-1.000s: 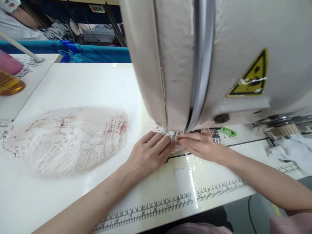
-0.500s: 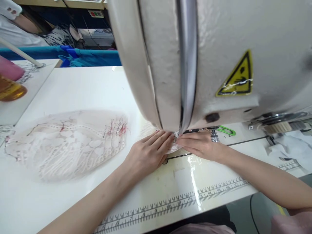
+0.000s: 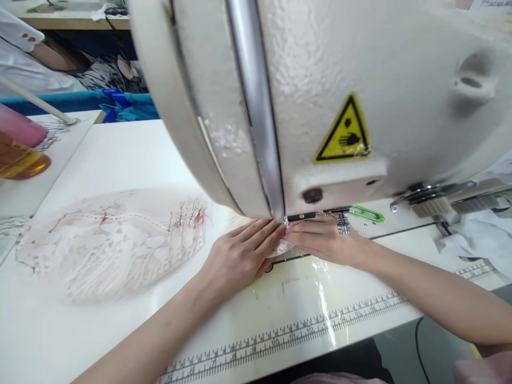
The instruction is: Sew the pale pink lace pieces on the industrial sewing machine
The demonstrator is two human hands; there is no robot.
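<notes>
A small piece of white lace fabric (image 3: 282,248) lies under the head of a sewing machine (image 3: 304,69). My left hand (image 3: 240,255) rests flat on it from the left, fingers stretched out side by side. From the right, my right hand (image 3: 330,239) lies on the same piece, its fingers straight and their tips close to the left ones. A ringed metal part (image 3: 343,224) of the machine stands just behind the right hand. The machine head hides the needle area, and most of the fabric is covered by my fingers.
A larger white lace piece (image 3: 124,245) with dark and red threads lies to the left. Green-handled thread snips (image 3: 367,214) are behind my right hand. A printed ruler (image 3: 276,344) runs along the front edge. Another person's sleeve (image 3: 20,32) shows at the far left.
The view has shifted, so the machine head appears farther left and slightly larger. My hands stay on the lace fabric in nearly the same pose.
</notes>
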